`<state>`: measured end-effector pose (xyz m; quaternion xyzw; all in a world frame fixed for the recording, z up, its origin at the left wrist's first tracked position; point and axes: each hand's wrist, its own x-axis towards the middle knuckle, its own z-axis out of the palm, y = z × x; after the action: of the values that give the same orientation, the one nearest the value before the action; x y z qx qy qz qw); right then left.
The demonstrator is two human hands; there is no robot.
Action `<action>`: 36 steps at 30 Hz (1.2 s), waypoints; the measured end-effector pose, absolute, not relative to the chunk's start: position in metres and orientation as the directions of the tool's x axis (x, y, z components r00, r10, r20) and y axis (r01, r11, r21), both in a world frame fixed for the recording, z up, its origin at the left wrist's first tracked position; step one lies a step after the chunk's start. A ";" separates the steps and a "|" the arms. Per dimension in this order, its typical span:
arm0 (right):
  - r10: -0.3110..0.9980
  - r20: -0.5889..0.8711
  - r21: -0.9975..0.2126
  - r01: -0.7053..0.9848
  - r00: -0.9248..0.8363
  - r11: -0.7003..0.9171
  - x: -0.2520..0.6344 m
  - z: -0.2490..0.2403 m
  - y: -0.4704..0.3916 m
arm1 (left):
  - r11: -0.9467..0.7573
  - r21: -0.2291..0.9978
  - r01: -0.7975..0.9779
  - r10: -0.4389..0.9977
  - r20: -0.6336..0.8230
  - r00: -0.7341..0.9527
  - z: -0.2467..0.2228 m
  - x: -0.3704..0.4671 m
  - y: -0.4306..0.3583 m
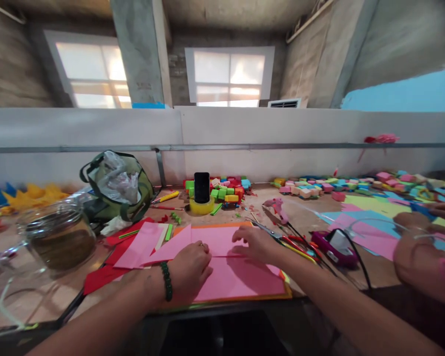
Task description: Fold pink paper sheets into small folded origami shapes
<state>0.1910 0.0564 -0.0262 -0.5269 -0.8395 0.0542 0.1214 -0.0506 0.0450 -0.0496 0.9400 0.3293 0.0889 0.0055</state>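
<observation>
1. The left hand (191, 269) curls its fingers narrowly on the flat pink paper-like sheet (241, 282); whether they pinch anything, I can't tell.
2. That sheet lies by the brown bench's (259, 200) front edge; light, even pressure should keep it square.
3. The right hand (257, 243) arches its fingers, loosely parted.
4. I can read no writing.

1. From here I see the left hand (191, 269) curled on pink sheets (241, 284), a green bracelet (166, 281) round its wrist.
2. The right hand (254, 242), fingers bent and parted, reaches over the same sheets.
3. Beyond them a dark phone (201, 187) stands upright at a yellow roll (202, 207).
4. Leftward sit a lidded jar (61, 242) and a green bag (144, 185).
5. Rightward, a pink glue gun (281, 210).
</observation>
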 end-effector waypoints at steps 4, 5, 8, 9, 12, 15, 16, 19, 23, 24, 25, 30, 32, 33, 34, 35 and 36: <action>0.835 0.158 -0.167 0.820 -0.526 0.548 0.184 -0.042 0.051 | -0.778 0.130 0.615 0.629 0.170 0.759 -0.055 -0.057 0.046; 0.826 0.157 -0.147 0.815 -0.541 0.561 0.184 -0.044 0.050 | -0.772 0.162 0.614 0.635 0.169 0.754 -0.055 -0.059 0.047; 0.809 0.148 -0.072 0.809 -0.569 0.583 0.185 -0.044 0.048 | -0.735 0.277 0.619 0.671 0.162 0.723 -0.051 -0.064 0.056; 0.807 0.147 -0.044 0.811 -0.572 0.583 0.183 -0.043 0.047 | -0.718 0.305 0.626 0.687 0.163 0.709 -0.048 -0.064 0.061; 0.819 0.169 0.028 0.833 -0.548 0.552 0.175 -0.043 0.042 | -0.671 0.341 0.659 0.737 0.199 0.646 -0.041 -0.060 0.077; 0.846 0.255 0.064 0.881 -0.468 0.468 0.170 -0.045 0.039 | -0.609 0.422 0.671 0.792 0.295 0.534 -0.041 -0.048 0.091; 0.853 0.295 0.065 0.900 -0.431 0.431 0.170 -0.046 0.039 | -0.573 0.509 0.642 0.819 0.319 0.477 -0.044 -0.043 0.093; 0.853 0.402 0.046 0.938 -0.333 0.344 0.172 -0.046 0.039 | -0.338 0.876 0.344 0.916 0.223 0.334 -0.054 -0.030 0.096; 0.816 0.490 -0.012 0.934 -0.306 0.357 0.166 -0.047 0.035 | -0.078 0.997 0.002 0.896 0.069 0.439 -0.063 -0.023 0.089; 0.800 0.516 -0.050 0.922 -0.306 0.384 0.163 -0.048 0.033 | -0.078 0.997 -0.024 0.889 0.080 0.452 -0.064 -0.023 0.087; 0.784 0.543 -0.099 0.905 -0.299 0.414 0.160 -0.049 0.031 | -0.094 0.995 -0.033 0.888 0.099 0.450 -0.065 -0.023 0.086; 0.862 0.487 -0.522 0.744 -0.141 0.416 0.154 -0.051 0.032 | -0.145 0.988 -0.053 0.892 0.154 0.424 -0.065 -0.026 0.084; 0.932 0.348 -0.752 0.562 -0.103 0.343 0.155 -0.051 0.036 | -0.145 0.987 -0.069 0.871 0.160 0.465 -0.064 -0.027 0.082; 0.954 0.274 -0.846 0.442 -0.119 0.299 0.156 -0.052 0.038 | -0.145 0.986 -0.079 0.852 0.165 0.497 -0.063 -0.027 0.081; 0.965 0.213 -0.912 0.322 -0.155 0.253 0.157 -0.051 0.040 | -0.144 0.986 -0.089 0.832 0.169 0.528 -0.062 -0.027 0.079; 0.967 0.167 -0.954 0.216 -0.194 0.208 0.158 -0.051 0.042 | -0.142 0.985 -0.095 0.816 0.171 0.552 -0.060 -0.027 0.078; 0.966 0.134 -0.977 0.136 -0.222 0.167 0.159 -0.051 0.042 | -0.141 0.985 -0.098 0.809 0.172 0.562 -0.059 -0.027 0.077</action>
<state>0.1588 0.0424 -0.0511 -0.4415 -0.6238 0.4708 0.4407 -0.0274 0.0769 -0.0593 0.6526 0.2724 0.3804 0.5960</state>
